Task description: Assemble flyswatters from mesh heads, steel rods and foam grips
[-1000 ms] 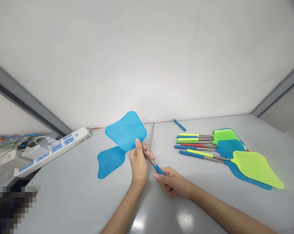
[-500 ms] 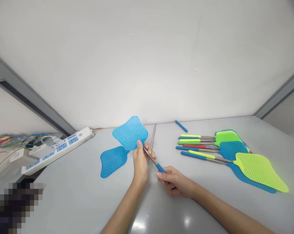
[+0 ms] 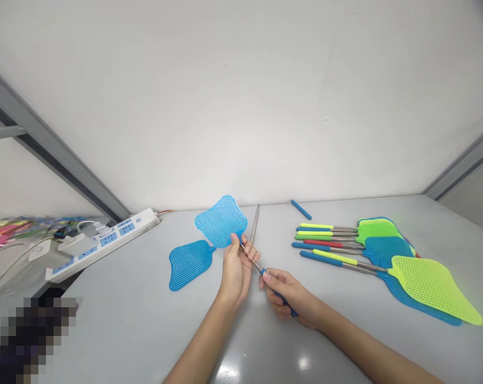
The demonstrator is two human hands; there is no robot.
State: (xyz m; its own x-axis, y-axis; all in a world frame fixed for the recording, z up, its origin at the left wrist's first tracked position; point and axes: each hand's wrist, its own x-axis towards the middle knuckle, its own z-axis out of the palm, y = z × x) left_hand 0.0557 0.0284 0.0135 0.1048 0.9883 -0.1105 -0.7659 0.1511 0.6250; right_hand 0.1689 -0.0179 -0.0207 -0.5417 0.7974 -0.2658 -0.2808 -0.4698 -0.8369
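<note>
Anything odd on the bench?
Loose parts: a blue swatter head with no rod, a metal rod whose near end is hidden, and a blue grip near the wall; the swatters at right look assembled.

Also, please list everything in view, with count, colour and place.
Table: 1, grey, below
Wall: 1, white, behind
Frame bars: several, grey, both sides
Held swatter: 1, blue and silver, centre
Loose swatter head: 1, blue, centre-left
Loose rod: 1, silver, near wall
Loose grip: 1, blue, right of rod
Swatter pile: about eight, yellow, green, blue, red, right
Power strip: 1, white and blue, left
Plugs, wires: several, mostly white, left
Wrapped goods: count unclear, multicoloured, far left
Dark pixelated patch: 1, lower left
Left hand: 1, bare, on held swatter
Right hand: 1, bare, gripping its handle
</note>
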